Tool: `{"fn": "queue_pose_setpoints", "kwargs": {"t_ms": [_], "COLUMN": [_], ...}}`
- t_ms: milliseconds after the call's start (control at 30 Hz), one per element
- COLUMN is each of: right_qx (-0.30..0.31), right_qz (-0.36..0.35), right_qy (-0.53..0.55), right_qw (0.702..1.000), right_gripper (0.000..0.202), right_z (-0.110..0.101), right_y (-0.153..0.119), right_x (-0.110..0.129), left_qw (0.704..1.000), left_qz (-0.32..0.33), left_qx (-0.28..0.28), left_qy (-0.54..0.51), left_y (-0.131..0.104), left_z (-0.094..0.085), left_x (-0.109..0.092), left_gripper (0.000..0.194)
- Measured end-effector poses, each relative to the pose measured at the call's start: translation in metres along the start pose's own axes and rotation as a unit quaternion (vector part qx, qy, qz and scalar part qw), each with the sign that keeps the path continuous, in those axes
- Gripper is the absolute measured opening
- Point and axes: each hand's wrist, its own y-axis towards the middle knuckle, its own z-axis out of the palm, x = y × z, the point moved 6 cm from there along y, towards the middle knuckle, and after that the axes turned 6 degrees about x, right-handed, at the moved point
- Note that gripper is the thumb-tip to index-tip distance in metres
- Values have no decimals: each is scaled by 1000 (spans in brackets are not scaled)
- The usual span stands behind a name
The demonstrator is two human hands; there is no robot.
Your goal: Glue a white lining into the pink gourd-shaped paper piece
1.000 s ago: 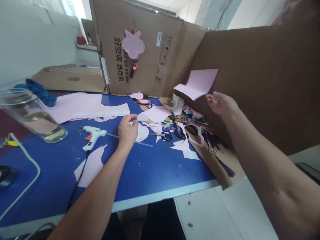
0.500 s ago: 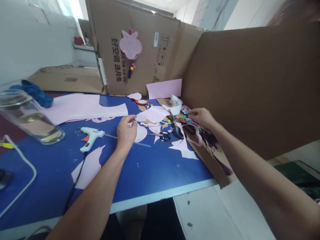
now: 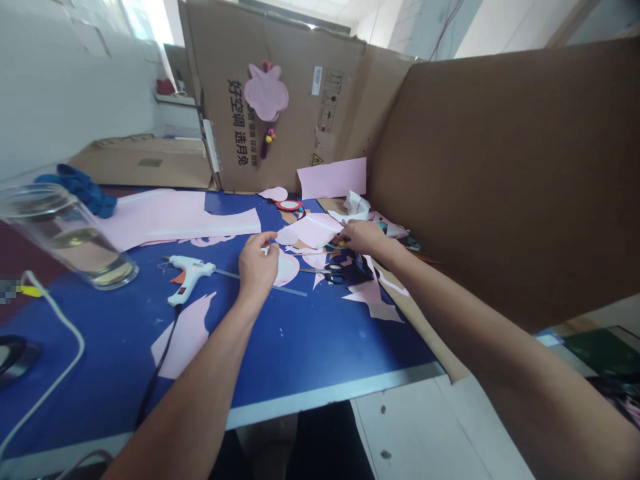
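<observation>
My left hand point(image 3: 259, 263) is over the table with its fingers curled and thumb near the index finger. A small pale round paper piece point(image 3: 287, 237) lies right at its fingertips; whether it is pinched, I cannot tell. Below that is a larger pink-edged round paper point(image 3: 287, 269). My right hand point(image 3: 364, 237) reaches over the clutter on the right, its fingers bent down and pressed together beside the pink paper sheet point(image 3: 320, 229). What is in its fingers is hidden. Black-handled scissors point(image 3: 333, 272) rest between the hands. Another dark-handled tool point(image 3: 361, 268) lies under my right wrist.
A white glue gun point(image 3: 190, 275) with its cord lies left of my left hand. Farther left stands a glass jar point(image 3: 83, 240) with liquid. Pink paper sheets point(image 3: 165, 217) and scraps point(image 3: 375, 300) are scattered about. Cardboard panels point(image 3: 480, 173) close off the back and right.
My right hand has moved left, from the small colourful items at the right to beside the pink sheet. My left hand keeps its place and pose. The view has shifted slightly.
</observation>
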Motion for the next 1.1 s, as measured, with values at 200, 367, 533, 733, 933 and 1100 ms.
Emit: {"fn": "queue_pose_setpoints", "kwargs": {"t_ms": [200,367,533,733,933,1100], "right_qx": [12,-24,-77,-191,-224,-198], "right_qz": [-2,5,-31,-114,-142,-143], "right_qy": [-23,15,122,423,379,375], "right_qw": [1000,1000,989,879,887,894], "right_gripper": [31,22,30,21,12,32], "right_z": [5,-5,-24,-25,-22,-18], "right_y": [7,-1,-23,-61,-80,-89], "right_x": [5,1,11,71,121,121], "left_qw": [1000,1000,998,936,901,902], "left_qz": [0,-3,-25,-152,-178,-210], "left_qx": [4,2,24,186,251,226], "left_qy": [-4,-13,-54,-258,-306,-303], "left_y": [-1,-2,-3,-19,-27,-26], "left_z": [1,0,5,38,46,43], "left_x": [-1,-3,-4,-2,-6,-2], "left_gripper": [26,25,22,29,20,21]}}
